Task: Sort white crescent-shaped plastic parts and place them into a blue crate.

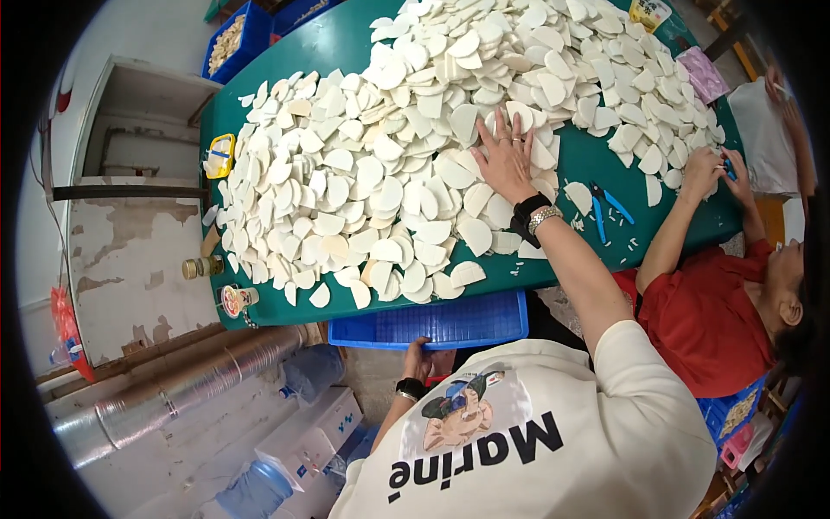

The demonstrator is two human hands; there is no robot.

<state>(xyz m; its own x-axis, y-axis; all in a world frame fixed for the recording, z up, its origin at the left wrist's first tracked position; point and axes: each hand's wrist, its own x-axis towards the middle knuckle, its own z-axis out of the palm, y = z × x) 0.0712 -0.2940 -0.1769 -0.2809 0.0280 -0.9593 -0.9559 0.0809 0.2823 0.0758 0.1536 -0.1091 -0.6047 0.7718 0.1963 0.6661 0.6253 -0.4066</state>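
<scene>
"White half-round pieces (392,192) pile across the green surface (575,154); what's around?"
"Blue pliers (599,218) lie near the right hand (506,157), spread wide on pieces; the left hand (417,359) grips a blue tray (462,322) by its rim."

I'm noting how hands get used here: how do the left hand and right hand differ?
The left hand holds the near rim of the blue tray; the right hand lies spread on the white pieces. The left hand's wrist shows a dark band; the right hand's adds a silvery band. Both hands are ungloved.
</scene>
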